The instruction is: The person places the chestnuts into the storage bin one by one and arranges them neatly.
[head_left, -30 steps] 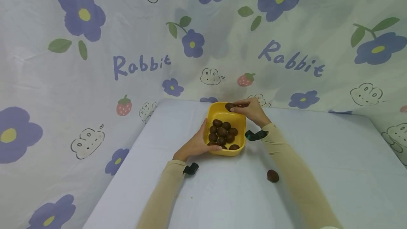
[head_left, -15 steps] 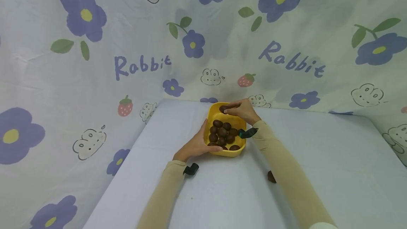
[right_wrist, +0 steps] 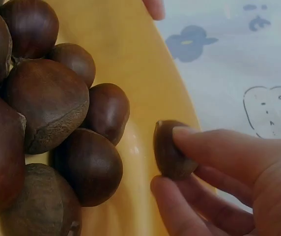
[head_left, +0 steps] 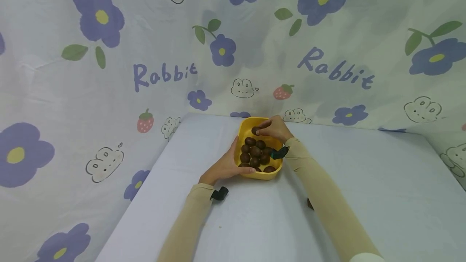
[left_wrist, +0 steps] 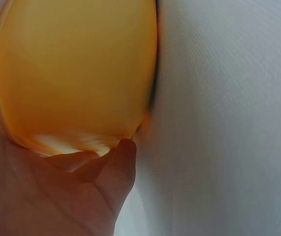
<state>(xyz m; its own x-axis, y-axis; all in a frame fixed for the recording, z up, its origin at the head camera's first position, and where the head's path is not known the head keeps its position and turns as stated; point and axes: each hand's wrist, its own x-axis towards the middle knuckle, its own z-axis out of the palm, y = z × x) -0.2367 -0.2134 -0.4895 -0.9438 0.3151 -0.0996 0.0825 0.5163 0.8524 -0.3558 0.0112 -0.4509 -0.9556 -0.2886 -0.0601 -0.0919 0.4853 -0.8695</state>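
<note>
Several brown chestnuts (head_left: 255, 151) lie in a yellow plastic container (head_left: 278, 169) on the table. My left hand (head_left: 223, 165) grips the container at its left side and near corner, thumb along the near rim. In the left wrist view, the container's wall (left_wrist: 76, 73) fills much of the picture beside the left hand (left_wrist: 57, 196). My right hand (head_left: 276, 128) pinches one chestnut (right_wrist: 172, 150) between thumb and fingers, over the far part of the container. Seen from the right wrist, this chestnut is apart from the pile (right_wrist: 52, 103).
Another chestnut (head_left: 310, 204) lies on the white table (head_left: 255, 221), mostly hidden behind the right forearm. A patterned cloth (head_left: 164, 43) with flowers and rabbits hangs behind the table and along its left side.
My right hand has moved left and slightly nearer over the container, carrying the pinched chestnut. The forearm now covers most of the loose chestnut on the table. The left hand keeps its hold.
</note>
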